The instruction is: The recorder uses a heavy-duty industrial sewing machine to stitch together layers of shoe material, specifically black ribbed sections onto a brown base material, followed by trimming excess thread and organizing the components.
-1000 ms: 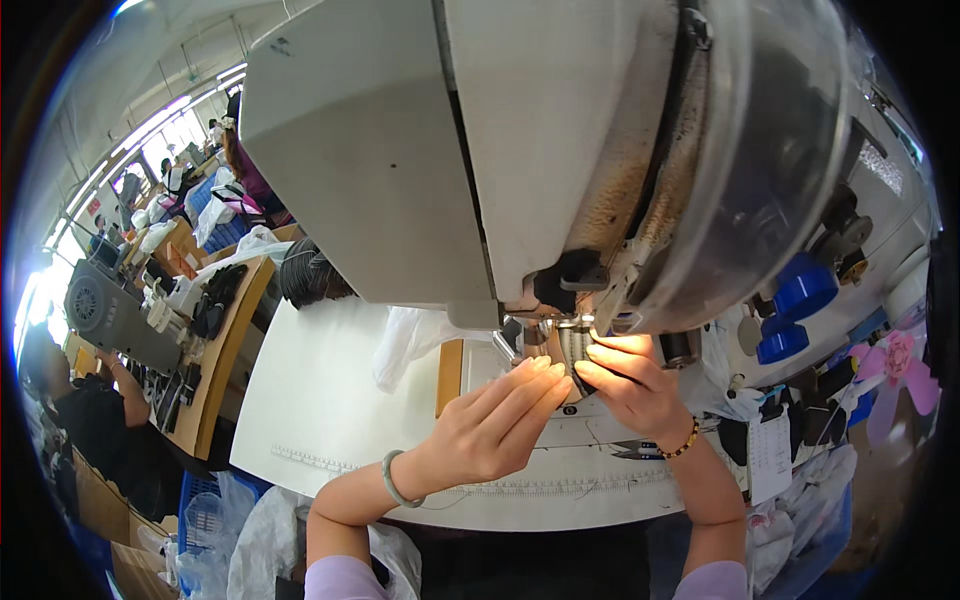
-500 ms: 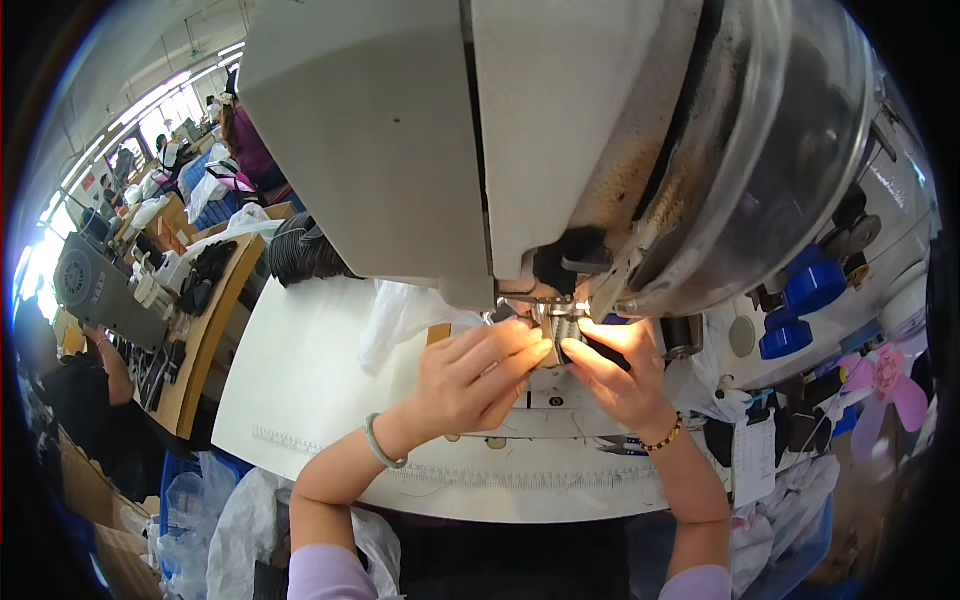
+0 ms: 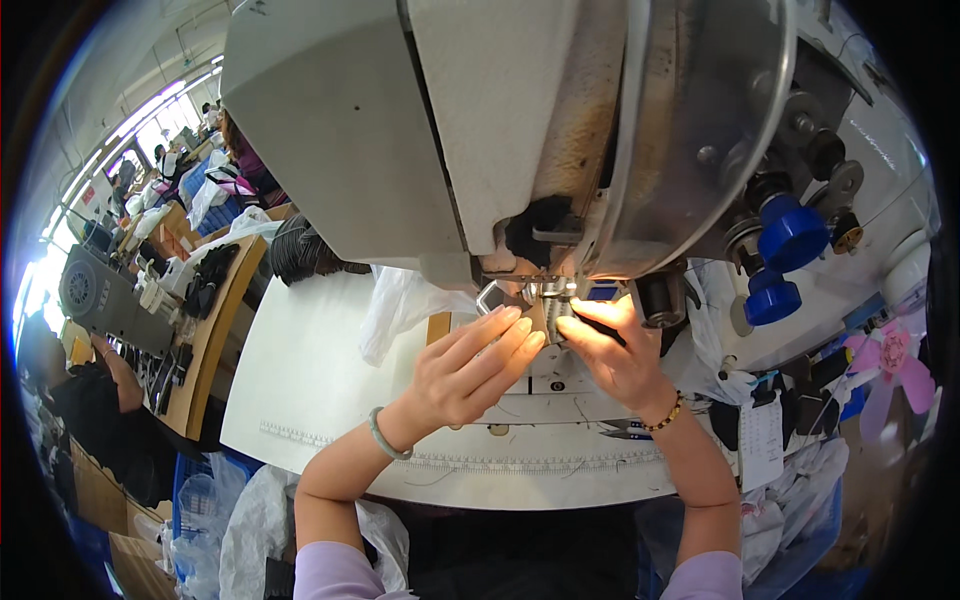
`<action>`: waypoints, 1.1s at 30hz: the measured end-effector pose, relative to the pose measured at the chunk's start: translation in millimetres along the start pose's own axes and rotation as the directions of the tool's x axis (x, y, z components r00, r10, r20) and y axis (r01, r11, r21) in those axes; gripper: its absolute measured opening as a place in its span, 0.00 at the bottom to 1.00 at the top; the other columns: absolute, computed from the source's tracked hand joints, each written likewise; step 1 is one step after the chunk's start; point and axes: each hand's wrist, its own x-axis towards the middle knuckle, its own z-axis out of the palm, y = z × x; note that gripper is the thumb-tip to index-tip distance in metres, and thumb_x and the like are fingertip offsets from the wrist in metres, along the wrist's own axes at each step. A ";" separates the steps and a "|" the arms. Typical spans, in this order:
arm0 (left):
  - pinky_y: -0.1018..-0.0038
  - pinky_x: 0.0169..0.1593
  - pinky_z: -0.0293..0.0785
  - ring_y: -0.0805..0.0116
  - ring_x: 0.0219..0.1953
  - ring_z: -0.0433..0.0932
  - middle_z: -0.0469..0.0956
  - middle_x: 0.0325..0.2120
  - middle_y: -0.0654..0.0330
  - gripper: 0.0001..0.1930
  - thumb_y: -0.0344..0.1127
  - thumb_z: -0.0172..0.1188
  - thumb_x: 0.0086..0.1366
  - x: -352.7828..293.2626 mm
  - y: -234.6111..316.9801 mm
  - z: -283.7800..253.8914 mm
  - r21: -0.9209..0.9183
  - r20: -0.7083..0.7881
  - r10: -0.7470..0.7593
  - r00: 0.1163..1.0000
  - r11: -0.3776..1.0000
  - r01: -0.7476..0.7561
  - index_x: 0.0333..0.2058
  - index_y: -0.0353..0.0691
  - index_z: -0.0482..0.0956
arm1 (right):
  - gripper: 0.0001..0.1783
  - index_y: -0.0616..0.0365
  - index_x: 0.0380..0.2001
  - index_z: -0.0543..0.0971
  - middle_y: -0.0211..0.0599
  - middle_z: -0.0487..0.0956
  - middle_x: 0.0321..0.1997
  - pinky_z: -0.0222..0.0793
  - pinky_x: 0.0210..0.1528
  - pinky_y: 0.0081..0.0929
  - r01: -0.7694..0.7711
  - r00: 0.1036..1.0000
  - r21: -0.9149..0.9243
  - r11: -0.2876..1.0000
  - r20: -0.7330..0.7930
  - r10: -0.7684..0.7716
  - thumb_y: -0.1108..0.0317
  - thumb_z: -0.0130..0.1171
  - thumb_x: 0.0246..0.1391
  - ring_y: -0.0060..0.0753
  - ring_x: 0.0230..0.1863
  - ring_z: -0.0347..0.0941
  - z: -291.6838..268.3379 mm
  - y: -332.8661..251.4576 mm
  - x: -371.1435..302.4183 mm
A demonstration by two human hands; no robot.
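Observation:
Under the head of a large grey sewing machine, both my hands meet at the lit needle area. My left hand has its fingers pressed together at the left edge of a small brownish piece. A bent metal ring shows just above those fingertips. On the other side my right hand pinches a dark strip between thumb and fingers, close to the metal presser part. My fingers and the machine head hide most of the work.
Along the white table runs a printed ruler scale. Small snips lie by my right wrist. Clear plastic and a coil of black cord sit left. Blue knobs and a pink fan are right. Someone works far left.
The view has shifted, with the machine head now further left and higher. My left fingertips have drawn slightly down from the needle area, and the metal ring shows more plainly.

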 end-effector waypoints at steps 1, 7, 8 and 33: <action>0.76 0.36 0.81 0.62 0.39 0.83 0.82 0.34 0.59 0.11 0.24 0.67 0.48 0.0 -0.4 1.1 -0.002 -0.004 0.002 1.000 1.000 -0.002 0.34 0.37 0.83 | 0.22 0.52 0.43 0.80 0.37 0.77 0.42 0.72 0.39 0.29 0.001 1.000 -0.005 1.000 0.000 -0.001 0.72 0.72 0.40 0.36 0.38 0.76 -0.2 1.3 -4.0; 0.76 0.35 0.82 0.63 0.38 0.83 0.82 0.33 0.60 0.11 0.24 0.66 0.49 -4.2 -6.5 5.4 -0.036 -0.067 0.017 0.998 0.999 -0.020 0.34 0.38 0.84 | 0.34 0.53 0.46 0.73 0.49 0.67 0.57 0.66 0.57 0.41 -0.473 0.879 0.195 0.859 0.166 0.446 0.53 0.76 0.36 0.51 0.57 0.67 -6.1 -0.8 -16.8; 0.76 0.35 0.82 0.63 0.38 0.83 0.82 0.33 0.60 0.10 0.24 0.66 0.50 -4.1 -7.7 5.1 -0.045 -0.069 0.025 0.997 0.999 -0.028 0.34 0.38 0.84 | 0.34 0.53 0.46 0.73 0.49 0.67 0.57 0.66 0.57 0.41 -0.472 0.880 0.193 0.860 0.165 0.446 0.53 0.76 0.36 0.51 0.57 0.67 -8.3 0.7 -15.6; 0.73 0.42 0.81 0.63 0.41 0.80 0.76 0.34 0.62 0.14 0.26 0.64 0.45 1.8 -10.0 4.1 -0.116 0.003 -0.090 0.996 0.989 0.089 0.35 0.37 0.82 | 0.17 0.51 0.33 0.83 0.24 0.74 0.39 0.61 0.50 0.24 -0.792 0.453 0.596 0.133 0.429 0.781 0.67 0.76 0.36 0.28 0.46 0.61 10.2 8.3 -30.3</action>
